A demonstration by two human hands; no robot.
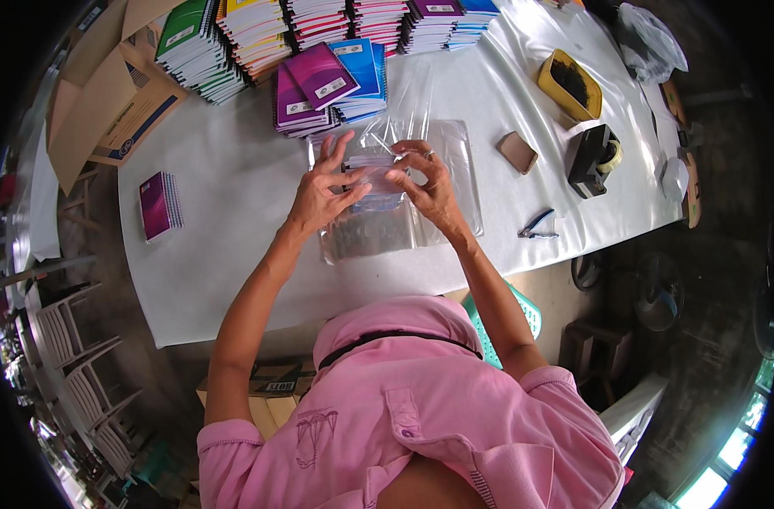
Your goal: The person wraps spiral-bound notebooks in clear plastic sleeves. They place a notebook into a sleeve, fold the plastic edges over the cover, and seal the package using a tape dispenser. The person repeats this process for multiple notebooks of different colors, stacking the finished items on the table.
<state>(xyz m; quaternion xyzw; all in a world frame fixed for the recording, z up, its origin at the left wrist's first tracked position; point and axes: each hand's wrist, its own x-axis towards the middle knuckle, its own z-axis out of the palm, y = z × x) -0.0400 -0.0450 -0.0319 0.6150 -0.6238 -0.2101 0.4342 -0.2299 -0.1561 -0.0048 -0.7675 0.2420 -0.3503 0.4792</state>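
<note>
Mid-table: my L hand (327,185), R hand (427,182) at clr plastic (366,237), can't tell if pinching | near right: 1 pliers (535,226) | far right: 1 yel tray (560,99)

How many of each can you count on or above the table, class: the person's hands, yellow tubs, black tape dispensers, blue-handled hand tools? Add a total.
Hands: 2, left hand and right hand
Yellow tub: 1
Black tape dispenser: 1
Blue-handled hand tool: 1
Total: 5
</note>
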